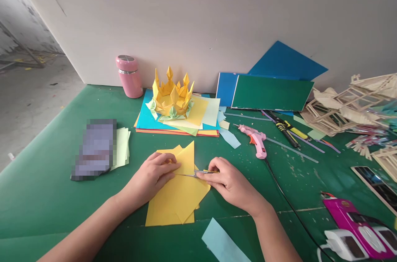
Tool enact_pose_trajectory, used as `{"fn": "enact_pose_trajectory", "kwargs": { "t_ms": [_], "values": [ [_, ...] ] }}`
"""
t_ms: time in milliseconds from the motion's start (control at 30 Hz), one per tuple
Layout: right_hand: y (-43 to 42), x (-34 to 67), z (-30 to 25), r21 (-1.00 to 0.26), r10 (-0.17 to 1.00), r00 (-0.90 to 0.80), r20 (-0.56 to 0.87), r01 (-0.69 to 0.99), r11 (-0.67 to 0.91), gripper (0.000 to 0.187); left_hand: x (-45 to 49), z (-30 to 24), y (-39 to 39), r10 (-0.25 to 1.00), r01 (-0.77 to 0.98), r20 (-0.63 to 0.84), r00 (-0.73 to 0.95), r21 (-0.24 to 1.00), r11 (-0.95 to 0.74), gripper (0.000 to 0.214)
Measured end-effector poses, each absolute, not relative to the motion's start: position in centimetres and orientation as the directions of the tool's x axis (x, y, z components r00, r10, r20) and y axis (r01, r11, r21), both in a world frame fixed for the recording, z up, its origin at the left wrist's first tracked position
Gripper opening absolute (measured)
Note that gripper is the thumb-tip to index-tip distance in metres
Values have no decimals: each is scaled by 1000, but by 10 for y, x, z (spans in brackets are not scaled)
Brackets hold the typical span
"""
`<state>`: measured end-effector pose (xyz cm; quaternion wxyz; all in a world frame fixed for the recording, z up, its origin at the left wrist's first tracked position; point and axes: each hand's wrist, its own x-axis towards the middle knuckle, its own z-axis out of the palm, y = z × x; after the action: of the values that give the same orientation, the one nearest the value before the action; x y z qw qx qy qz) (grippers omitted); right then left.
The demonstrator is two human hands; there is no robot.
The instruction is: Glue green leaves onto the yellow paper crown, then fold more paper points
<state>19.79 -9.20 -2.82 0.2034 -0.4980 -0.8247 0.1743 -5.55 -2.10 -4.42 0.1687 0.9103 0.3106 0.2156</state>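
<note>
Pale-blue paper (pixel 225 241) — bladed tool (pixel 203 171) in right grip (pixel 232 181) — power strip (pixel 336 211), emblem (pixel 345 203) illegible

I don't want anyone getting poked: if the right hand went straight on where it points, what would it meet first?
Probably the left hand, on the yellow paper. The metal tool in the right hand points that way, though height is unclear.

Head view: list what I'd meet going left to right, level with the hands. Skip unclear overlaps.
Pixelated item → pale green papers → left hand → scissors → right hand → black cord → phone.
</note>
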Motion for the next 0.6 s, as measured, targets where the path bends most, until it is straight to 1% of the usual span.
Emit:
{"fn": "enact_pose_trajectory", "kwargs": {
  "t_ms": [167,400,600],
  "values": [
    [-90,196,-30,-474,885,-419,203,748,464,32,-55,-44,-22,658,499,285,697,466,-731,29],
    [-87,203,-34,-367,837,-445,319,756,542,25,-54,-46,-18,660,502,289,694,463,-731,26],
    [-82,200,-35,-308,789,-501,356,734,605,22,-54,-43,-19,659,500,272,701,471,-726,26]
  ]
}}
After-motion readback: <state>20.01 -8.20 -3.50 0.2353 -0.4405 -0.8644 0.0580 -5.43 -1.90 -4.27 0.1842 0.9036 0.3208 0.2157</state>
